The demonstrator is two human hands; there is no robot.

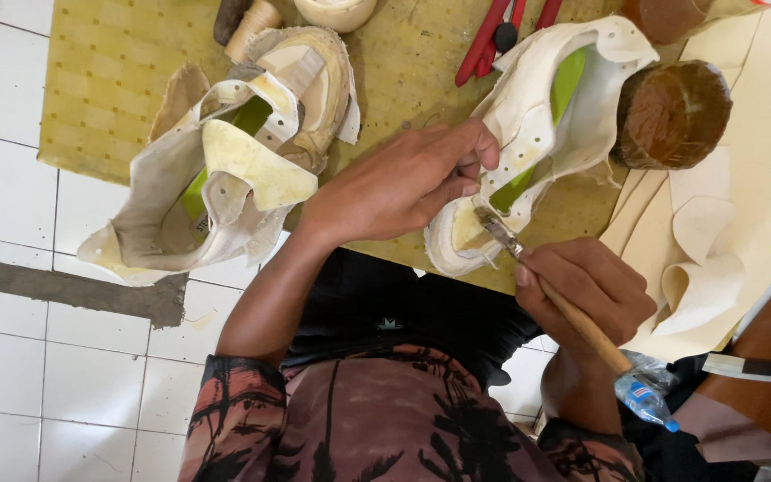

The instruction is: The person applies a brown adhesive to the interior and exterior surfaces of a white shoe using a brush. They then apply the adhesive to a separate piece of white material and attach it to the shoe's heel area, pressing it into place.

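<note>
Over a low bench [109, 62] covered in a yellowish checked mat, a person's two hands work on a cream shoe upper [537, 125] stretched on a bright green last. The left hand [399, 183] lies on the shoe's near edge, fingers curled and pinching the cream material at its rim. The right hand [586, 286] is closed around the wooden handle of a small brush [546, 286], whose bristled tip touches the shoe's lower edge just beside the left hand's fingertips. The shoe lies on its side at the right part of the bench, its lining dotted with small punched holes, its edge ragged and untrimmed.

To the left on the bench sits a heap of similar unfinished uppers [225, 170], cream and tan, also showing a green last inside. Red-handled pliers [501, 36] lie at the far edge. A round brown block [671, 112] rests just beside the shoe's far end. Sheets of pale cream material [733, 214] spread off to the right. The floor [11, 357] is white tile, with one dark grey strip running across it.
</note>
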